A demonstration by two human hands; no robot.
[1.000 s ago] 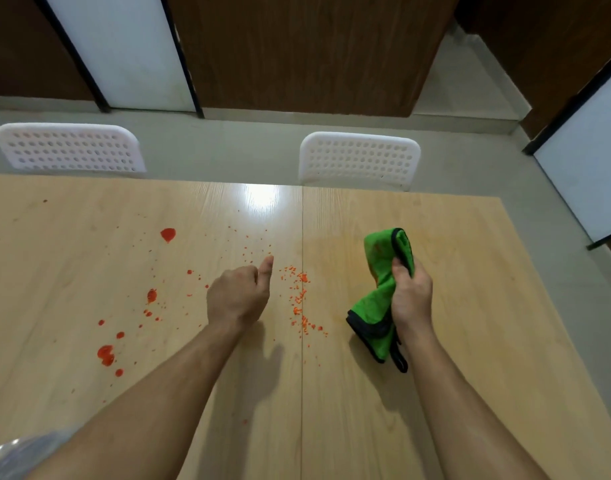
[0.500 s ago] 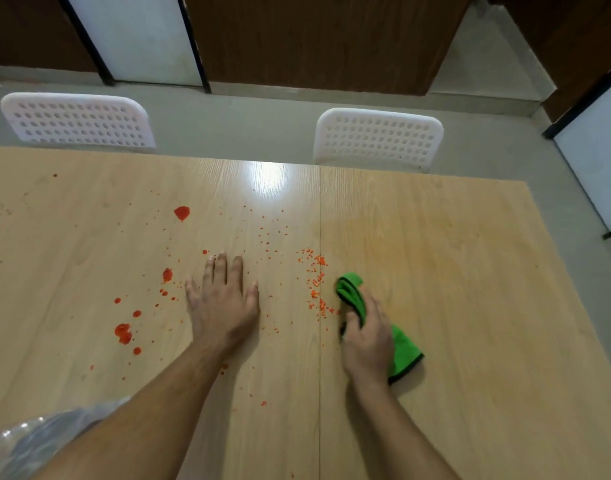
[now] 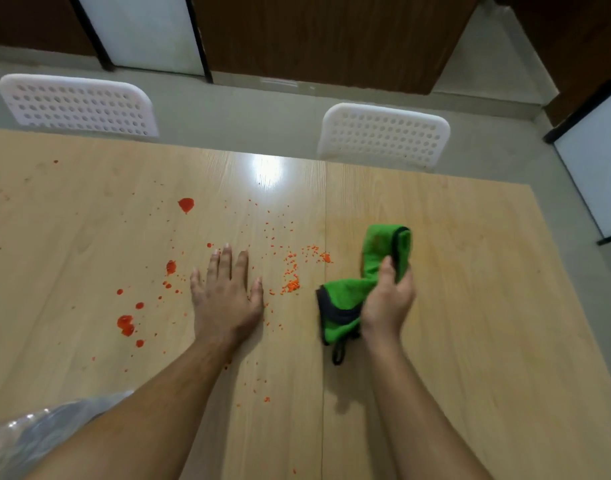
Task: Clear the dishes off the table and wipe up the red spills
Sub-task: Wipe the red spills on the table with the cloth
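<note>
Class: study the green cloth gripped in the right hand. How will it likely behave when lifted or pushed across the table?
The green cloth looks floppy: it drapes and folds around the right hand. It is probably light, since one hand holds it up. Pushed over the table, it would likely bunch.

Counts, head view:

- Hands: 2. Left hand point(image 3: 226, 299) flat on worktop point(image 3: 470, 306); right hand point(image 3: 387, 306) holds the cloth.
- Green cloth point(image 3: 380, 251): 1, w/ dark edging.
- Worktop: 1, wood, w/ 1 seam running near-to-far down the middle.
- White perforated chairs: 2, both at far edge; left chair point(image 3: 77, 105), right chair point(image 3: 383, 135).
- Red spills point(image 3: 126, 323): approx. 7 bigger blobs, all left of the seam; small orange-red specks too many to count.
- Clear plastic item point(image 3: 30, 434), near-left corner: 1.
</note>
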